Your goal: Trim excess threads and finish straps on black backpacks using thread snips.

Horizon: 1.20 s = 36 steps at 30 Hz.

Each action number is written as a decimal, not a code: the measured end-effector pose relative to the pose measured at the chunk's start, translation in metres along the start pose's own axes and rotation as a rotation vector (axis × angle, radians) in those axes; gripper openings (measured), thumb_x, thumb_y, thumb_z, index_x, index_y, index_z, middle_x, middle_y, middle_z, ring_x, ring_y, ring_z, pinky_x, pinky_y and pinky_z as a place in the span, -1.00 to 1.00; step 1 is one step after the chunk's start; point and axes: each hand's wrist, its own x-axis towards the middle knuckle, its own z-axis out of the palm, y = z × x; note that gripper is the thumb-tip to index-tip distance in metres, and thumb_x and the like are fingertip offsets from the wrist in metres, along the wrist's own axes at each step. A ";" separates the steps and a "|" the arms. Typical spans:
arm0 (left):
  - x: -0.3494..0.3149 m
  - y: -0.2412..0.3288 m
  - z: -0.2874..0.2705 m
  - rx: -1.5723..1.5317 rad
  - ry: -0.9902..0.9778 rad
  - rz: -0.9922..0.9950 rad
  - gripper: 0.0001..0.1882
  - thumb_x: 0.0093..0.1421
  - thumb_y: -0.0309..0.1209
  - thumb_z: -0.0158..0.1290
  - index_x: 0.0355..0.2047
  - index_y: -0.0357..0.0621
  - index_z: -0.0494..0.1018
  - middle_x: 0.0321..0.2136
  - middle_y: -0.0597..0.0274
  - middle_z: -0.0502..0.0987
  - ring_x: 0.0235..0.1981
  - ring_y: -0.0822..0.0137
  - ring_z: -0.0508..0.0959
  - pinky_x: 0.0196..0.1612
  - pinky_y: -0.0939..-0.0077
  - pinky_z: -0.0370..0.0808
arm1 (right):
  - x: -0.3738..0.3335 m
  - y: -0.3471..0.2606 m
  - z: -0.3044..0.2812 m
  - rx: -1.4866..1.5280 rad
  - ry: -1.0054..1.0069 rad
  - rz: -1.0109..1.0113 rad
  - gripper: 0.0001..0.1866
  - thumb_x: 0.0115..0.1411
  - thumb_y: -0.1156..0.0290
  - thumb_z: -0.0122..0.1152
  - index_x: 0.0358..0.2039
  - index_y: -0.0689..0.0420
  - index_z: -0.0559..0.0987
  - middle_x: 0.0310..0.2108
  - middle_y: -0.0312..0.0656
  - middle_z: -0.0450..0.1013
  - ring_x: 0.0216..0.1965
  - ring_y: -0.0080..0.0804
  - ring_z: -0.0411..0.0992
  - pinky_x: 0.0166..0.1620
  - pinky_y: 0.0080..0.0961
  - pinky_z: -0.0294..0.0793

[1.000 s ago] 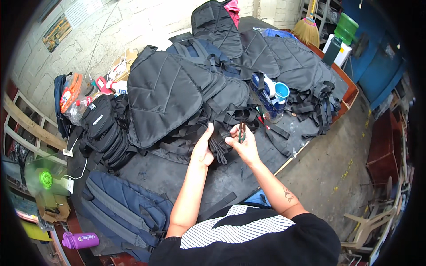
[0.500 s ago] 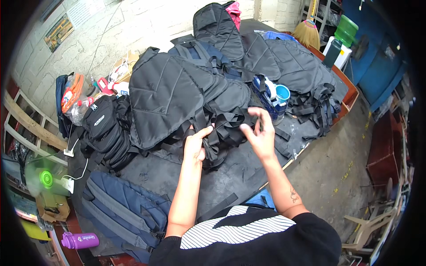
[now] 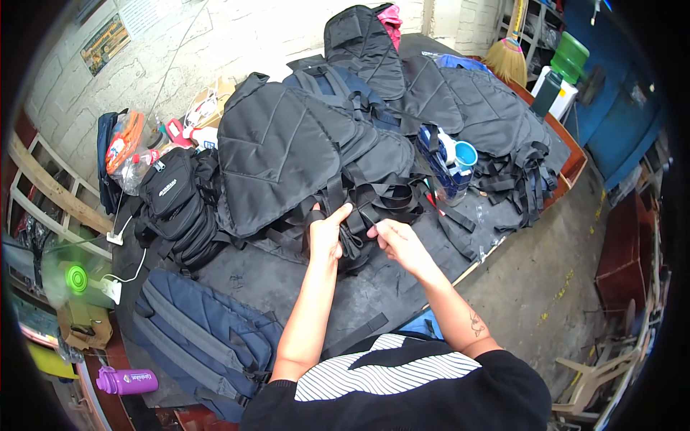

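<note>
Right between the fingers of both hands, a bunch of black straps [image 3: 351,248] is hanging at the near edge of a pile of black bags [image 3: 277,154], which is sitting just beyond the fingertips. The left hand [image 3: 327,235] is gripping the bunch, thumb on top. The right hand [image 3: 399,246] is curling its fingers in just beside it, kinda like a pinch, but I can't tell if they're actually grasping anything. My guess: the person is working on one spot on those straps, so the next move is calling for a steady left grip and a precise right one. Annoyingly, the left fingertips are mostly hiding behind the straps, and everything's blending black on black, so I'm not making out which bag they're belonging to.
</note>
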 end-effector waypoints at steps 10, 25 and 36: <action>-0.007 0.007 0.004 -0.141 -0.020 -0.040 -0.62 -0.04 -0.69 0.07 -0.18 -0.29 0.28 -0.37 0.11 0.46 -0.44 0.28 0.52 -0.36 0.45 0.54 | 0.010 -0.010 -0.009 -0.086 -0.071 0.214 -0.66 0.18 0.15 -0.08 -0.52 0.14 0.48 -0.71 -0.49 0.17 -0.74 -0.78 0.02 -0.69 -0.78 -0.04; -0.002 0.001 -0.001 -0.082 -0.015 -0.037 -0.69 -0.02 -0.64 0.10 -0.23 -0.27 0.33 -0.35 0.18 0.45 -0.38 0.31 0.50 -0.30 0.46 0.51 | 0.022 -0.011 -0.006 -0.364 0.037 0.061 -0.60 0.14 0.20 -0.05 -0.61 0.30 0.49 -0.77 -0.26 0.30 -0.66 -0.57 0.25 -0.53 -0.58 0.24; -0.002 -0.004 -0.004 -0.109 -0.056 -0.074 -0.59 0.01 -0.61 0.10 -0.14 -0.31 0.22 -0.35 0.10 0.41 -0.42 0.27 0.49 -0.36 0.44 0.51 | 0.023 0.003 0.003 -0.126 0.049 0.008 -0.64 0.17 0.22 -0.04 -0.58 0.25 0.48 -0.73 -0.41 0.25 -0.68 -0.68 0.14 -0.58 -0.65 0.13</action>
